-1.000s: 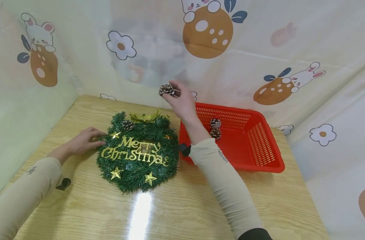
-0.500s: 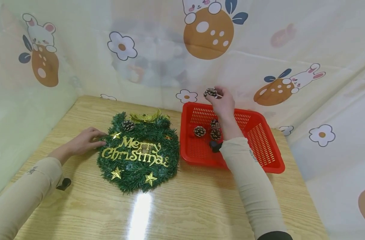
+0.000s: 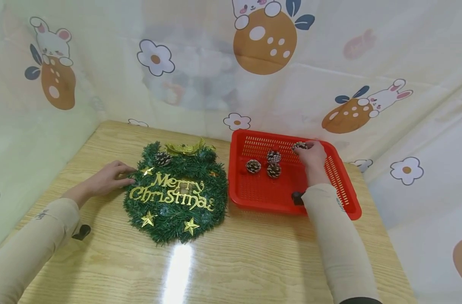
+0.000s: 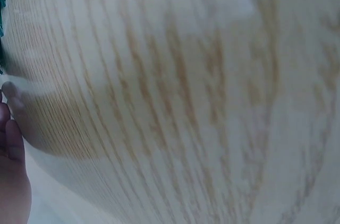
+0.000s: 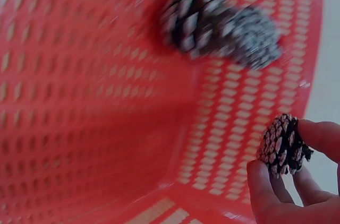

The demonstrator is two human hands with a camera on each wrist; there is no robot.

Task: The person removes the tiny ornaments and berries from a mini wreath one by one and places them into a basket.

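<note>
My right hand [image 3: 314, 159] is over the back right part of the red basket [image 3: 235, 192]. It pinches a white-tipped pine cone [image 3: 300, 146] between thumb and fingers, also plain in the right wrist view as a pine cone [image 5: 282, 145] near the basket wall. Three other pine cones lie in the basket: one on the left [image 3: 253, 166] and two touching in the middle, the front pine cone [image 3: 274, 170] and the back pine cone [image 3: 273, 156]. At the left rim of the green wreath [image 3: 170, 226], my left hand [image 3: 107, 179] rests with relaxed fingertips touching its edge.
The wreath carries gold "Merry Christmas" letters [image 3: 170, 196], gold stars [image 3: 191, 226], a gold bow [image 3: 185, 148] and a pine cone [image 3: 163, 158]. Everything stands on a wooden table [image 3: 231, 261]. A patterned cloth [image 3: 200, 84] hangs behind the basket.
My right hand has carried the pine cone rightward from behind the wreath and lowered it into the back right of the basket. The left hand has stayed in place.
</note>
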